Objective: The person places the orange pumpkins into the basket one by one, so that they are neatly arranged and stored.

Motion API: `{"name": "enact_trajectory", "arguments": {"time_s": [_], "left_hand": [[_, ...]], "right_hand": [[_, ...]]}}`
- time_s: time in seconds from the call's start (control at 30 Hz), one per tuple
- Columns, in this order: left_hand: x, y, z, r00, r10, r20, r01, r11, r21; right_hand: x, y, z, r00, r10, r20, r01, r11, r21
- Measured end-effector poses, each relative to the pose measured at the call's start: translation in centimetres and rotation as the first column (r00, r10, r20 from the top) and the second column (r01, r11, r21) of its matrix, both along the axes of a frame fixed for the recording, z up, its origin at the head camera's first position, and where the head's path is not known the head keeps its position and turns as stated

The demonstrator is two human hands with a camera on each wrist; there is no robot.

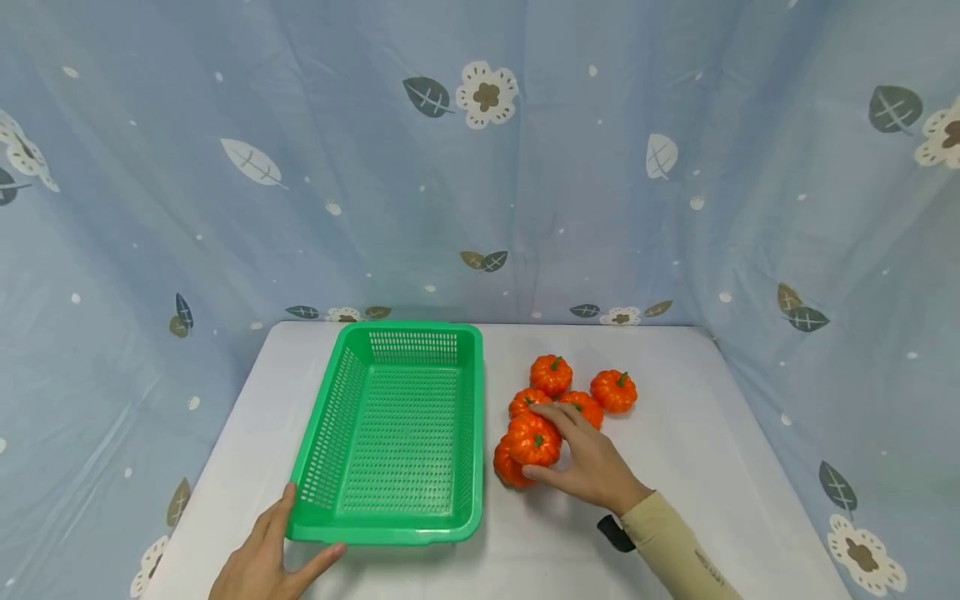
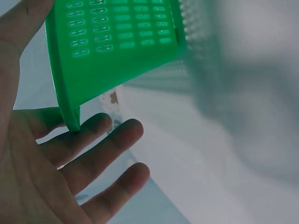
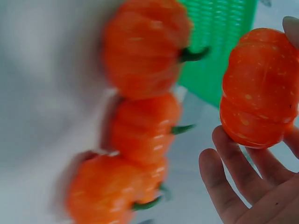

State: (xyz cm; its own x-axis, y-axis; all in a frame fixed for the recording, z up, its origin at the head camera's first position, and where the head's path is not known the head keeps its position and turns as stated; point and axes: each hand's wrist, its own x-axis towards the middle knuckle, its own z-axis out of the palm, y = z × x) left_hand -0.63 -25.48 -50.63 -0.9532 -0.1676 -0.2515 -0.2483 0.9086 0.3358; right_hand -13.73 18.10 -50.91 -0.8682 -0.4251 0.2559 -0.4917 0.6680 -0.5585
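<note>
My right hand grips a small orange pumpkin with a green stem, thumb on the near side and fingers on the far side. In the head view it overlaps another pumpkin. The right wrist view shows the gripped pumpkin raised off the white table. My left hand is at the near left corner of a green plastic basket, its fingers spread and fairly straight. In the left wrist view, the basket's rim passes between thumb and fingers, touching them.
Several more pumpkins stand on the table right of the basket, among them one at the back and one farthest right. A black object shows beside the right sleeve. A blue patterned curtain hangs around the white table.
</note>
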Motion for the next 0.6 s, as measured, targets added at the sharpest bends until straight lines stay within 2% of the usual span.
{"name": "enact_trajectory", "arguments": {"time_s": [0.23,0.47,0.6], "left_hand": [[0.4,0.0,-0.3,1.000,0.003,-0.024,-0.002,1.000,0.007],[0.6,-0.1,-0.4,0.996,-0.007,-0.093,0.010,0.999,0.034],[0.6,-0.1,-0.4,0.991,-0.024,-0.128,0.029,0.999,0.041]], "right_hand": [[-1.3,-3.7,2.7,0.994,0.106,-0.033,-0.107,0.994,-0.031],[-3.0,-7.3,3.2,0.976,0.218,-0.027,-0.217,0.976,0.009],[-3.8,-9.5,3.5,0.965,0.259,0.026,-0.260,0.966,0.010]]}}
